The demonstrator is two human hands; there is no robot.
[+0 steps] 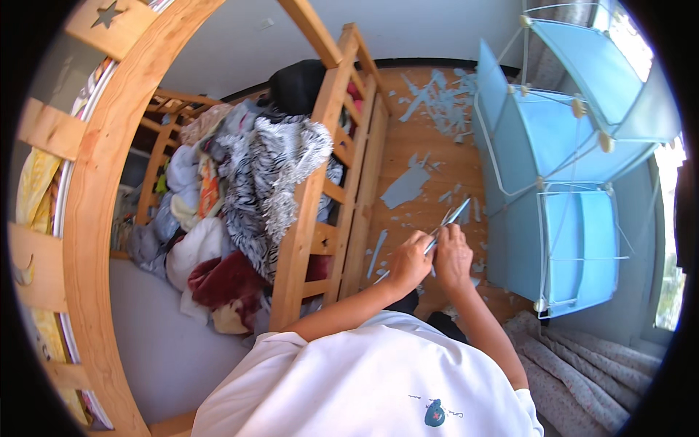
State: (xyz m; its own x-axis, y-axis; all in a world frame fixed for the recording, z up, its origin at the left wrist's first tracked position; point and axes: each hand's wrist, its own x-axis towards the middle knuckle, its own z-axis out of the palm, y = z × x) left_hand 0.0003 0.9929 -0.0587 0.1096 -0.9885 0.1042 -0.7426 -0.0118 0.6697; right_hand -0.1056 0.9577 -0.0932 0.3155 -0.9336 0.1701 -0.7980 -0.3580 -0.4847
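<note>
Close together in front of my body, my left hand (410, 262) and my right hand (454, 256) are both closed around a narrow, pale blue-grey strip (459, 212). The strip's pointed end sticks out beyond my fingers, away from me. Thin, light slivers show beside it, but I cannot make out whether they are part of it. Past my hands, a larger torn grey-blue sheet piece (406, 188) lies flat on the wooden floor (393, 138). More torn scraps (440, 102) are heaped farther off by the wall.
To the right stands a light blue panel rack (517, 146) with white wire frames. On the left, a wooden bunk bed (302, 240) holds piled clothes and a zebra-patterned blanket (251, 182). A patterned curtain (575, 371) hangs at lower right.
</note>
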